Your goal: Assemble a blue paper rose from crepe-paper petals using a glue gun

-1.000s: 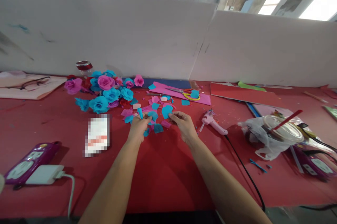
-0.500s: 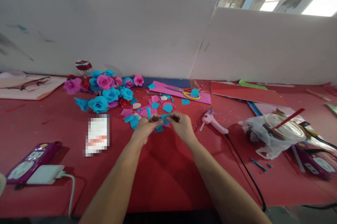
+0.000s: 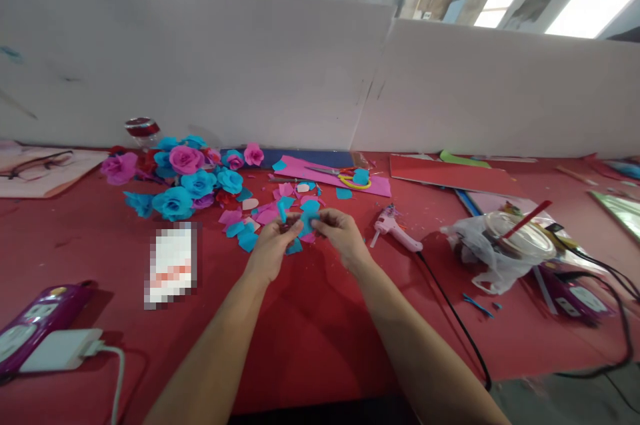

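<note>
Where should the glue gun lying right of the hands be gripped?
Probably by the pale handle of the glue gun, the end where the black cord leaves, coming down from above, beside the right hand. It lies flat on the red table, front end pointing left.

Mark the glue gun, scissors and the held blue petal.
glue gun [image 3: 389,225]: head view, on its pink body.
scissors [image 3: 347,182]: head view, on the yellow handle loop.
blue petal [image 3: 307,217]: head view, on its upper face.
</note>
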`<state>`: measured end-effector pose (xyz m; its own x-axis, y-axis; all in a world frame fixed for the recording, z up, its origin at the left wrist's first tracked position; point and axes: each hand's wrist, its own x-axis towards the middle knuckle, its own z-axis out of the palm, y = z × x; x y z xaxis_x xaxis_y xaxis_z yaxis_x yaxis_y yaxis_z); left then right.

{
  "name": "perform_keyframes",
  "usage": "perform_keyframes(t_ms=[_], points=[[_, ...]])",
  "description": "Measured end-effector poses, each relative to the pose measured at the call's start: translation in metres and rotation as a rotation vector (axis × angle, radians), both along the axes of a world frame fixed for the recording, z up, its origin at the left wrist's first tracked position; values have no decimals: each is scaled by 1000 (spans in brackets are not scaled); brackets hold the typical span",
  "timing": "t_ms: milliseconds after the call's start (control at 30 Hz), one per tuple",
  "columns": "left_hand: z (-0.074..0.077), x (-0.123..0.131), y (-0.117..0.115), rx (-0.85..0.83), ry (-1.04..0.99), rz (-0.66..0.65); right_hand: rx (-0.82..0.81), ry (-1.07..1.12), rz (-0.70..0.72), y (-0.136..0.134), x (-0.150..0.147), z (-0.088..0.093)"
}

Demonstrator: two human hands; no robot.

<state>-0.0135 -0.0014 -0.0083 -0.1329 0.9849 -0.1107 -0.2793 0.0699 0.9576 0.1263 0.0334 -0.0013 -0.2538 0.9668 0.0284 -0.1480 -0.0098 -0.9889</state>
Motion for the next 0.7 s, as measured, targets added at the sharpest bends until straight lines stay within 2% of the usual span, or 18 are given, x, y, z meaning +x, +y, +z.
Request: perform_keyframes(t_ms=[100, 167, 233, 333, 400, 467, 533, 600, 700], points=[[2, -2, 0, 12, 112, -12, 92, -154, 69, -3, 0, 2], [2, -3, 0, -25, 153, 11, 184, -306, 57, -6, 11, 5], [2, -2, -1, -63, 173, -1, 304, -547, -50, -7, 36, 8], [2, 2, -4, -132, 222, -90, 410, -1045, -324, -3, 94, 7], [-1, 7, -6, -195, 266, -139, 338, -1372, -449, 3, 131, 1], [-5, 11, -7, -243, 323, -160, 281, -1433, -425, 9, 155, -8], [-12, 15, -6, -243, 411, -148, 284, -1457, -352, 13, 165, -15], [-20, 16, -4, -199, 489, -106, 317, -1445, -340, 14, 165, -17], [-31, 17, -2, -160, 546, -67, 370, -1386, -406, 4, 157, -8]])
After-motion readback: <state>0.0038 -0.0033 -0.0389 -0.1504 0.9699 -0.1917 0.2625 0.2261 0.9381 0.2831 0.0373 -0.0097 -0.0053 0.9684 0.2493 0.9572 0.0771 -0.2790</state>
